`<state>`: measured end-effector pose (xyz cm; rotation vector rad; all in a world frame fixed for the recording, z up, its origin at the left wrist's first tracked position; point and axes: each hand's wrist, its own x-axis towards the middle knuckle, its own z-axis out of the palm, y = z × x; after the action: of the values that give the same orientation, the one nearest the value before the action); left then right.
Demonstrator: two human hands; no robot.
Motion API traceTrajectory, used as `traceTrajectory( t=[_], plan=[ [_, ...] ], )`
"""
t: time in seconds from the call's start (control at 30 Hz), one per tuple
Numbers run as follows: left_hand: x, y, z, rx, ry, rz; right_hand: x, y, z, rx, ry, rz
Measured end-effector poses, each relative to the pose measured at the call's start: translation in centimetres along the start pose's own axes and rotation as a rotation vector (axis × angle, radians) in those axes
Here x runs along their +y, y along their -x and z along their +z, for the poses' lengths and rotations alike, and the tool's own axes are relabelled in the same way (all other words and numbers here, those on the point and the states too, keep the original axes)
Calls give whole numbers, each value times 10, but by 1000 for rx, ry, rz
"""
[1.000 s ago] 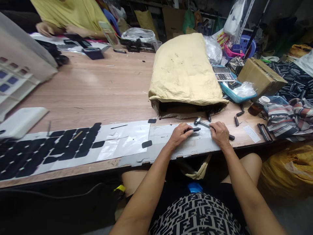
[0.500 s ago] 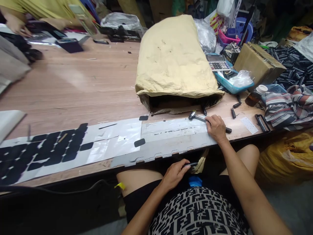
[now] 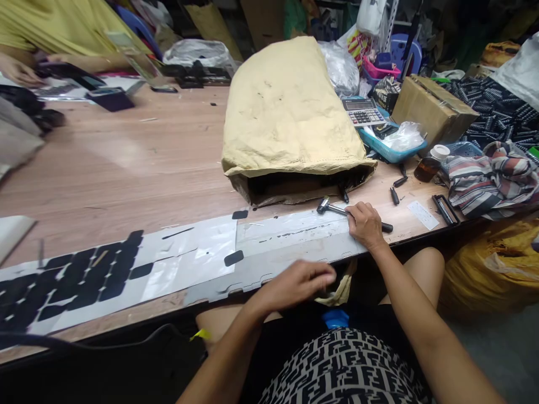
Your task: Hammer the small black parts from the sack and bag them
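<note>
My right hand (image 3: 365,224) is closed round the hammer (image 3: 336,209), which lies low over the grey board (image 3: 290,238) at the table's front edge. Its metal head points left and the black grip end sticks out right of my fist. Over my lap, just past the table edge, my left hand (image 3: 297,285) has its fingers reaching right, loosely apart and slightly blurred; I see nothing in them. Beneath its fingertips is a pale yellow bag opening (image 3: 343,287). The big yellow paper sack (image 3: 290,112) lies beyond the board, its dark mouth toward me with black handle-like pieces inside.
Black adhesive pads on a white sheet (image 3: 189,252) run along the left. To the right are a calculator (image 3: 362,112), blue basket (image 3: 396,147), brown bottle (image 3: 430,165), cardboard box (image 3: 433,109) and striped cloth (image 3: 492,174). Another person's hand (image 3: 19,72) is at the far left.
My left hand has risen from the lap bag toward the table edge, and the dark piece it held no longer shows. My right hand still grips the hammer. The view has shifted slightly.
</note>
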<state>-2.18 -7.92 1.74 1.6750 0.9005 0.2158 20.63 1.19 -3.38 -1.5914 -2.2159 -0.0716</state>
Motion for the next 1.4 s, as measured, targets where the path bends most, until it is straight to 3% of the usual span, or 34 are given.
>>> traceTrajectory(
  t=[0.1,0.17,0.2,0.3,0.47,0.63,0.8,0.93,1.03,1.13,1.4],
  plan=[
    [18,-47,-42,412,-337,167,0,1,0,-1,-12,-25],
    [20,-88,-66,583,-564,175,1,2,0,-2,-18,-39],
    [20,-109,-75,591,-663,157,1,2,0,-2,-19,-42],
    [21,-157,-96,466,-921,132,2,3,0,2,-16,-44],
    [21,-188,-105,283,-1103,110,3,2,0,5,-22,-45],
    [18,-168,-105,360,-1027,91,4,2,1,10,-36,-48],
    [3,-101,-94,578,-813,224,3,3,3,13,-47,-39],
    [-32,-60,-73,619,-645,254,2,3,1,16,-37,-34],
    [-58,-55,-57,611,-574,221,1,3,-1,15,-29,-21],
    [-72,-59,-47,673,-500,219,1,3,-1,12,-31,-16],
    [-73,-59,-47,733,-380,210,5,1,-2,11,-65,-17]
  ],
)
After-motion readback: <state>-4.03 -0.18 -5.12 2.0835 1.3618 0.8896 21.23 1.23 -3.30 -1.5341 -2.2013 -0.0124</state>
